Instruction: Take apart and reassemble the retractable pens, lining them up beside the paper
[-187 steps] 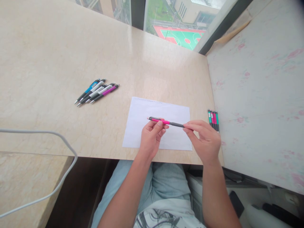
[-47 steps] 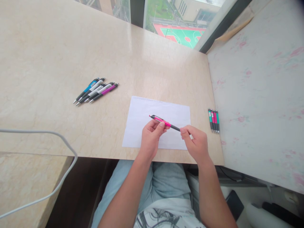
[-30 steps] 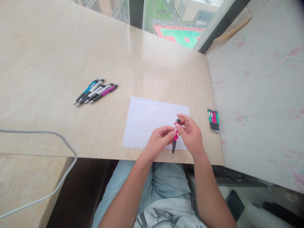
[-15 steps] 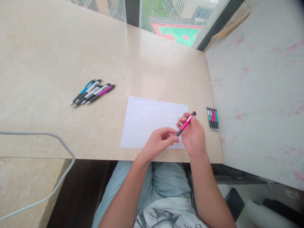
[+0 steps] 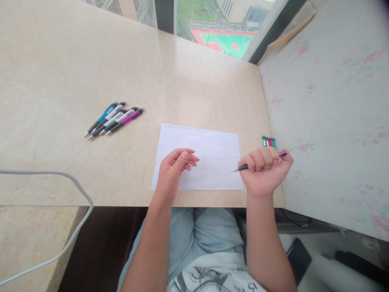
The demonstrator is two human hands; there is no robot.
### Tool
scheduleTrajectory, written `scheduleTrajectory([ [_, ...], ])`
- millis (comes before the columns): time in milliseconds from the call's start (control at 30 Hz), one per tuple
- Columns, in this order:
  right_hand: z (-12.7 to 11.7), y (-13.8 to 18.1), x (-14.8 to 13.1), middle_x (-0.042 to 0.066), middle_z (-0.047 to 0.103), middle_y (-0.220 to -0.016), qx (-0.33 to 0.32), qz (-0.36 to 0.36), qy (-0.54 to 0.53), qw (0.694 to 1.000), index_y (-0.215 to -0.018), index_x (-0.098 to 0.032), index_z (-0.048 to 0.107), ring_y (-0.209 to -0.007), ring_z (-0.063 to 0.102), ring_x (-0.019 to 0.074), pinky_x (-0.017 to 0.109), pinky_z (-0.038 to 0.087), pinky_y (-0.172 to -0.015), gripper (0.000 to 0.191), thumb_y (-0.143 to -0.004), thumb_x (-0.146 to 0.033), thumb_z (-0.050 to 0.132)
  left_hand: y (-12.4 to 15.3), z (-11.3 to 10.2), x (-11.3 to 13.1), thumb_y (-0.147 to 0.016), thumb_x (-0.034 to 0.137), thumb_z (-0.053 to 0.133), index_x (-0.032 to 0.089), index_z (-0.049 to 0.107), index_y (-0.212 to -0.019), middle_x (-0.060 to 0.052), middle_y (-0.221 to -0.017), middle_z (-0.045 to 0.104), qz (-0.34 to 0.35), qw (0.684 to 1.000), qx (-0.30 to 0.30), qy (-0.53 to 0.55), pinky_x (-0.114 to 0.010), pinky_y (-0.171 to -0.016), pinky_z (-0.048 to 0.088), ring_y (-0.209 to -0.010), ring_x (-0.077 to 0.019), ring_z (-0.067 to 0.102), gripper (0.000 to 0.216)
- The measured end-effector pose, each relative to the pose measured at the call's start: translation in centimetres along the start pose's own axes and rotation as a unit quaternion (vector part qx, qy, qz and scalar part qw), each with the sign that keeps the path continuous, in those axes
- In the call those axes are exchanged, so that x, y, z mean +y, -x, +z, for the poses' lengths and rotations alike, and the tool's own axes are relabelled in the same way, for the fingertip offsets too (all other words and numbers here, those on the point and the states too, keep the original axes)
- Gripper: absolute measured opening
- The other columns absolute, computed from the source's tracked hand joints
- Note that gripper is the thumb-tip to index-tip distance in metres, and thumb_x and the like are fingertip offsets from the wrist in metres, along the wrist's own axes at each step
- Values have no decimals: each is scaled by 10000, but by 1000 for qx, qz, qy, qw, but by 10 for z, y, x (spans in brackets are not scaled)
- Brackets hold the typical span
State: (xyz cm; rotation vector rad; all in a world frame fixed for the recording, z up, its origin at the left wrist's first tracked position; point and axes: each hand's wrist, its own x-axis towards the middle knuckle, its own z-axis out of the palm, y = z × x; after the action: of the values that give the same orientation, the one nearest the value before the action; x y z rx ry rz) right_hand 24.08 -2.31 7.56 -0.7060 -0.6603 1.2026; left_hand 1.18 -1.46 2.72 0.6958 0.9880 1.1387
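Note:
My right hand (image 5: 263, 172) is wrapped round a pink and black pen (image 5: 243, 167), its metal tip pointing left and its thumb lying at the button end. Most of the barrel is hidden by the fingers. Over the left part of a white sheet of paper (image 5: 212, 158) hovers my left hand (image 5: 178, 168), empty, with its fingers loosely curved and apart. Just behind the right hand lies a row of several green and pink pens (image 5: 269, 141), their lower parts covered by that hand.
On the left of the beige tabletop (image 5: 121, 162) lies a pile of several pens (image 5: 114, 121) in blue, white and purple. A white cable (image 5: 79, 182) loops at the left. The flower-patterned wall (image 5: 328, 142) bounds the right side, and a window (image 5: 225, 28) the back.
My left hand has let go of the pen and moved left over the paper. My right hand has moved right and closed its fingers round the pen, whose tip now shows.

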Motion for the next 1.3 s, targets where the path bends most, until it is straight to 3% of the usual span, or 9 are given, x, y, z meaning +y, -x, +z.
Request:
scheduleTrajectory([
  [233, -8, -1, 2, -72, 227, -478, -35, -7, -51, 998, -582, -238, 436, -405, 118, 101, 313, 193, -398, 462, -958, -498, 501, 0, 1, -4, -887, 392, 657, 179, 704, -831, -61, -777, 727, 13, 1000, 0, -9, -254, -624, 449, -668, -139, 602, 224],
  [467, -17, -2, 0, -64, 283, -465, -35, -11, -2, 999, -573, -254, 466, -391, 125, 118, 327, 212, -410, 462, -953, -516, 488, 2, 3, -5, -896, 380, 644, 187, 689, -818, -38, -728, 696, 27, 1000, -8, -4, -252, -610, 435, -630, -131, 571, 213],
  [633, -12, -2, 2, -72, 223, -470, -11, -10, -59, 998, -578, -243, 433, -393, 95, 103, 312, 173, -384, 480, -964, -523, 491, 1, 5, -10, -912, 380, 614, 195, 687, -822, -40, -740, 709, 73, 988, 19, -137, -267, -646, 457, -680, -161, 614, 219],
  [800, -17, -2, 2, -70, 248, -477, -67, 0, -85, 994, -616, -247, 466, -395, 141, 101, 318, 204, -396, 438, -971, -503, 489, 2, 10, -17, -904, 318, 601, 230, 714, -848, -31, -759, 723, 156, 933, 37, -323, -300, -706, 451, -681, -189, 621, 153],
  [933, -24, -3, 3, -51, 371, -495, -75, 16, -99, 992, -610, -243, 471, -397, 201, 104, 321, 249, -407, 432, -973, -476, 462, 1, 13, -23, -910, 266, 566, 251, 722, -943, -62, -877, 739, 225, 857, 8, -463, -349, -799, 434, -839, -240, 642, 160],
  [1067, -24, -4, 3, -55, 370, -484, -63, 19, -122, 990, -588, -233, 433, -391, 188, 94, 305, 239, -388, 439, -957, -462, 499, -3, 13, -27, -940, 220, 511, 230, 700, -1038, -87, -1020, 738, 260, 787, -40, -558, -419, -874, 404, -972, -278, 633, 214],
  [1300, -21, -6, 3, -58, 304, -463, -31, 4, -126, 992, -575, -238, 422, -378, 176, 94, 314, 212, -377, 493, -950, -547, 508, -3, 13, -26, -916, 214, 566, 245, 695, -1044, -80, -1154, 694, 251, 747, -70, -612, -440, -874, 388, -1031, -282, 592, 184],
])
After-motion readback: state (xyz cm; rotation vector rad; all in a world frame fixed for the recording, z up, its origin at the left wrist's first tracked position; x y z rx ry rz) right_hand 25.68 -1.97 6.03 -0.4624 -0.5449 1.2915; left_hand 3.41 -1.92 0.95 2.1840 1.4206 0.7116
